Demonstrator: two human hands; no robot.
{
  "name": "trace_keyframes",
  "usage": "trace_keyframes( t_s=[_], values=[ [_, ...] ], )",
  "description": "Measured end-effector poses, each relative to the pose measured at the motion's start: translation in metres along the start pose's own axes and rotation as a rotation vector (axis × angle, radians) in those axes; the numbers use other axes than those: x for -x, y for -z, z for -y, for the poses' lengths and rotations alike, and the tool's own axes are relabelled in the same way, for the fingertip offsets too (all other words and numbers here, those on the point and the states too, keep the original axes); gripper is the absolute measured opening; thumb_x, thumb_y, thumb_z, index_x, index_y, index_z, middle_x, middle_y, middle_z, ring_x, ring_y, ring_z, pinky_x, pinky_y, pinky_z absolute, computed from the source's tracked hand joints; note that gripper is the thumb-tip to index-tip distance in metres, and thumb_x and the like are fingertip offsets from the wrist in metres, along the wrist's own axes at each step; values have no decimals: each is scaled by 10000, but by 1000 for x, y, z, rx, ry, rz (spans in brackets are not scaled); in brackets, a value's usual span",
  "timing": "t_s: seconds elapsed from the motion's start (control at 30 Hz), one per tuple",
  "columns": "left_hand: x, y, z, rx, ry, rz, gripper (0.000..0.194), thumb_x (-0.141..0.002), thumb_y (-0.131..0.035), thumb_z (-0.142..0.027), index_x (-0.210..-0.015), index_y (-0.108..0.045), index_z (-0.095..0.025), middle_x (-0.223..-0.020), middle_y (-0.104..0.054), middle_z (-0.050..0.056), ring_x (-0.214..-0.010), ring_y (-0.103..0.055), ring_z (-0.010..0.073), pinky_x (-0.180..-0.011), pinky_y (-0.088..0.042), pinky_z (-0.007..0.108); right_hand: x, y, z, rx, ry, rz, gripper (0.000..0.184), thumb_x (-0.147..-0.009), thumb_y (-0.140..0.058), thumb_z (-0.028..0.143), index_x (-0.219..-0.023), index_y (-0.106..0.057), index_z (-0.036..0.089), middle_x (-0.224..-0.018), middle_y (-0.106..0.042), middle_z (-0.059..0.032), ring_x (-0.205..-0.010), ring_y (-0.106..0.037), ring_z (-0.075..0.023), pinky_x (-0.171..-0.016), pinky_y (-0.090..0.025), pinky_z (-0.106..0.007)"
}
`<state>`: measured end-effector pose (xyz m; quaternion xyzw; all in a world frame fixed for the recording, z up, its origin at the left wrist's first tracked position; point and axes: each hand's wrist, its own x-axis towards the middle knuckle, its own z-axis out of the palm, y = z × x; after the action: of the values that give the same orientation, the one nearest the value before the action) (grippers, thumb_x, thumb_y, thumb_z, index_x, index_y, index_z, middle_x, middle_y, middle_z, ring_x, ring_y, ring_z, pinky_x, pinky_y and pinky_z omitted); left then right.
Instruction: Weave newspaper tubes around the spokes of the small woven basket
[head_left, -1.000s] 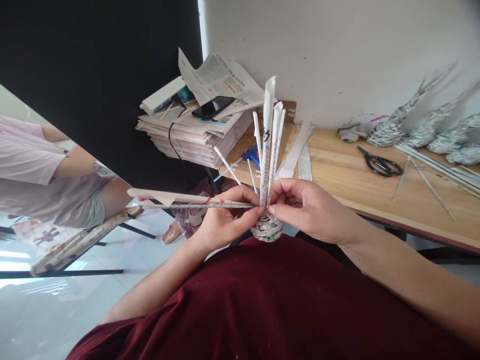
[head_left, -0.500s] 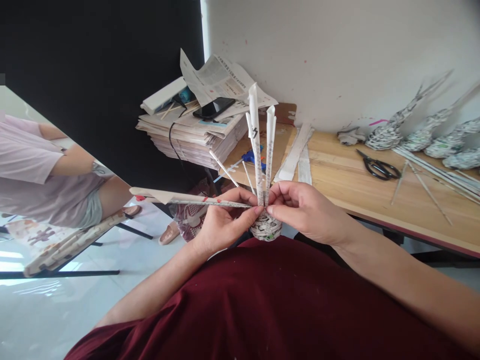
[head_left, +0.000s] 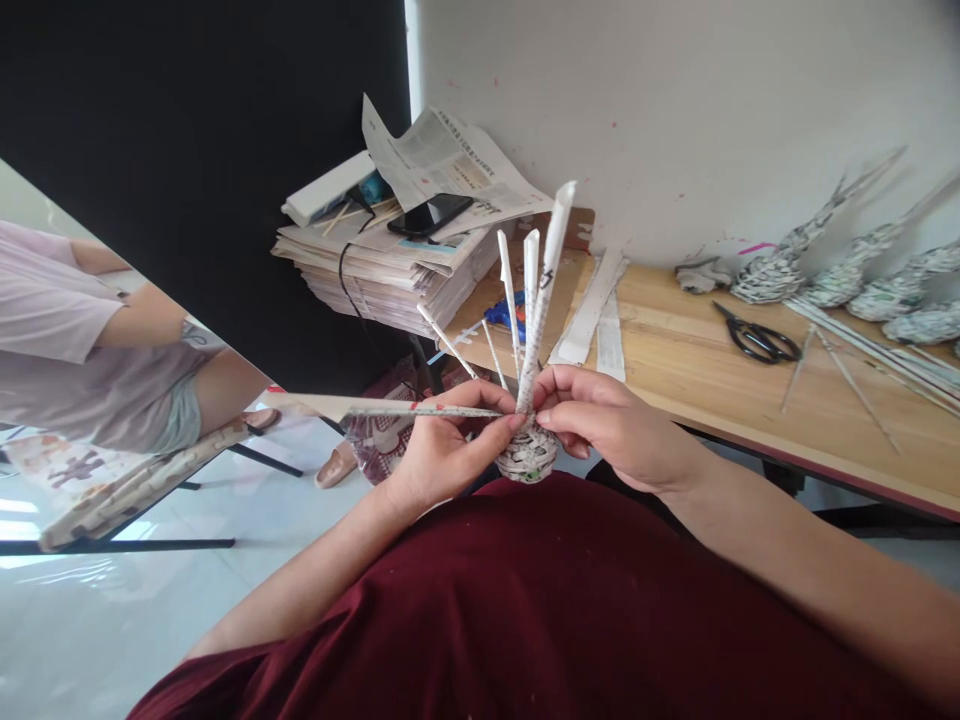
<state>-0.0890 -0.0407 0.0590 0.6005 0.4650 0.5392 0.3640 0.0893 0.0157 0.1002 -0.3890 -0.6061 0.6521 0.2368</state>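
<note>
A small woven newspaper basket [head_left: 528, 455] sits against my lap, with several rolled paper tubes [head_left: 550, 285] rising from its top. My left hand [head_left: 457, 440] is closed at its upper left edge, thumb and fingers pinching the weave. One long paper tube [head_left: 382, 406] lies across that hand, pointing left, its inner end at the basket. On the right side, my right hand [head_left: 600, 415] pinches the rim beside the base of the tallest upright tube. Its fingertips partly hide the weave there.
Black scissors [head_left: 757, 335] and thin paper sticks lie on the wooden table [head_left: 675, 360]. Finished woven pieces [head_left: 772, 270] line the wall. A newspaper stack [head_left: 375, 275] carries a phone [head_left: 430, 215]. A blue glue gun [head_left: 506, 315] lies behind the tubes. Another person [head_left: 112, 350] sits at left.
The tallest upright tube has swung to the right and now leans that way. The basket has turned slightly and shifted a little left. Both hands stay pinched at its rim.
</note>
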Motion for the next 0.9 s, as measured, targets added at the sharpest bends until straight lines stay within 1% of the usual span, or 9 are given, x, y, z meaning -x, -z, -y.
trace_keyframes(
  t_s=[0.07,0.13,0.23,0.3,0.43,0.7,0.9],
  values=[
    [0,1,-1,36,31,-6,150,-863,-729,-265,-862,-662,-131,-727,-653,6,-556,-567,75,-508,-459,192,3,2,2,18,17,13,155,-739,-589,206,-893,-594,188,-671,-515,47,-554,-413,-85,-483,-308,-239],
    [-1,1,-1,59,54,-15,163,-857,-734,-271,-855,-654,-130,-720,-645,3,-549,-563,75,-500,-457,192,5,3,1,76,68,21,192,-748,-613,194,-940,-601,188,-701,-535,41,-595,-452,-95,-525,-359,-242],
    [-2,2,0,60,64,-23,171,-848,-738,-274,-849,-653,-126,-714,-638,1,-540,-555,72,-490,-454,191,5,3,-3,168,147,18,193,-766,-648,178,-955,-610,189,-751,-568,31,-671,-519,-111,-624,-439,-261],
    [-3,2,0,65,67,-20,174,-844,-737,-273,-840,-647,-125,-701,-630,-3,-532,-549,72,-481,-450,189,3,3,-5,204,178,8,177,-781,-661,184,-951,-614,188,-768,-582,25,-693,-545,-119,-656,-465,-272],
    [-3,1,0,101,83,-13,175,-840,-731,-271,-826,-629,-129,-675,-613,-13,-515,-536,69,-470,-446,185,1,3,-6,236,211,6,136,-808,-677,204,-931,-624,186,-777,-592,21,-700,-556,-117,-663,-482,-266],
    [-3,1,2,119,131,-7,186,-848,-714,-287,-812,-600,-144,-617,-574,-35,-476,-512,66,-438,-422,171,-1,3,-10,212,243,-3,147,-812,-706,218,-928,-624,184,-785,-596,21,-701,-554,-109,-644,-491,-245],
    [-2,2,3,70,117,9,174,-859,-701,-286,-820,-603,-147,-624,-581,-33,-492,-518,66,-453,-424,162,1,1,-12,332,329,-51,71,-834,-672,193,-891,-629,194,-766,-594,23,-685,-541,-107,-627,-479,-235]
  ],
)
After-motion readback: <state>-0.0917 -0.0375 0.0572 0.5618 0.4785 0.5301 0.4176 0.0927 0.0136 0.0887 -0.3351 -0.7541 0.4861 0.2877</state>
